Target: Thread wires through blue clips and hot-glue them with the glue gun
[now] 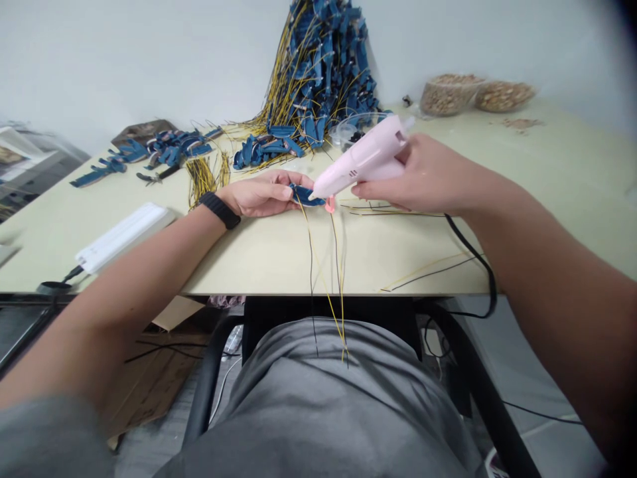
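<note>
My left hand [266, 194], with a black band on its wrist, pinches a small curved blue piece [307, 196] above the table. Thin yellow and black wires [331, 279] hang from that piece over the table's front edge onto my lap. My right hand [423, 172] is wrapped round the grip of a pale pink glue gun [363, 156]. Its nozzle points down and left, right at the blue piece; whether they touch I cannot tell. A small pink bit [330, 204] shows beside the nozzle. The glue gun's black cord [485, 265] runs down past the table edge.
A tall heap of blue pieces with yellow wires [328, 73] stands against the wall. More blue pieces [174, 147], pliers [158, 175], a yellow wire bundle [200, 178] and a white power strip [124, 236] lie at left. Two bags of small tan bits [450, 95] sit back right. Loose wires [428, 271] lie near the front.
</note>
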{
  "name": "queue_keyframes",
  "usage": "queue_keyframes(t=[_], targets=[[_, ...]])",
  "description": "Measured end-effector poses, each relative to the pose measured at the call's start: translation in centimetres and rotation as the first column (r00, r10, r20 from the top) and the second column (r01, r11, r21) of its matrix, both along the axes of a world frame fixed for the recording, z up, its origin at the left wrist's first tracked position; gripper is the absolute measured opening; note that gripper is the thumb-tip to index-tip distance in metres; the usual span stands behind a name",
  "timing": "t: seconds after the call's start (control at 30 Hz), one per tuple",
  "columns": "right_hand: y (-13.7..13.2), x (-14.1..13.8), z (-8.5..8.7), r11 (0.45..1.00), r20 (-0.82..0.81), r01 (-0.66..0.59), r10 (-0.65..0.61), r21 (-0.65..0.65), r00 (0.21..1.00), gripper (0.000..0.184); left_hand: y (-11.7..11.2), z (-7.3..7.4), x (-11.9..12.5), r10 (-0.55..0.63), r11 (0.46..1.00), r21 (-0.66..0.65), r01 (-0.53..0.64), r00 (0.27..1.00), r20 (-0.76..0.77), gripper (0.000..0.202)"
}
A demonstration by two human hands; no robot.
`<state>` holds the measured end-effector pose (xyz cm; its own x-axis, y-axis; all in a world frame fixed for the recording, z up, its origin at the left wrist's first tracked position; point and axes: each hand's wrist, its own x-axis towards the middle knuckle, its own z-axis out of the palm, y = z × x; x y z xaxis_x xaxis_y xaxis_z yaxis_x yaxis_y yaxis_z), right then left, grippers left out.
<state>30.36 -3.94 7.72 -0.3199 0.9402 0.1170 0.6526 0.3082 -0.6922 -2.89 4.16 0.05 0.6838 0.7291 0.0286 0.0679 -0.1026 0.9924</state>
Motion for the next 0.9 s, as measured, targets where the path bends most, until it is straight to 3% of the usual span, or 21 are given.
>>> queue_keyframes(t=[0.23,0.4,0.57,0.7,0.9], targets=[[0.3,-0.6,0.5,0.998,0.043,-0.061,0.061,0.008,0.997,0.025,-0.2,0.3,0.4,-0.001,1.000,0.011,0.002,1.000,-0.027,0.091],[0.1,-1.1,0.8,1.000,0.069,-0.010,0.011,-0.021,0.998,0.031,-0.2,0.3,0.4,-0.025,0.999,0.029,0.025,1.000,-0.005,0.086],[-0.6,-0.9,1.7,0.995,0.012,0.006,-0.005,-0.104,1.000,0.025,-0.2,0.2,0.2,-0.036,0.999,0.030,0.036,0.999,-0.004,0.081],[-0.6,0.0,2.0,0.996,-0.041,0.020,-0.024,-0.086,0.999,0.023,-0.3,0.1,0.1,0.027,1.000,-0.014,-0.027,0.999,0.018,0.079],[-1.0,-0.3,1.3,0.999,-0.128,0.005,-0.011,-0.050,0.992,0.018,-0.2,0.1,0.4,-0.021,0.999,-0.024,0.023,0.998,0.056,0.079]])
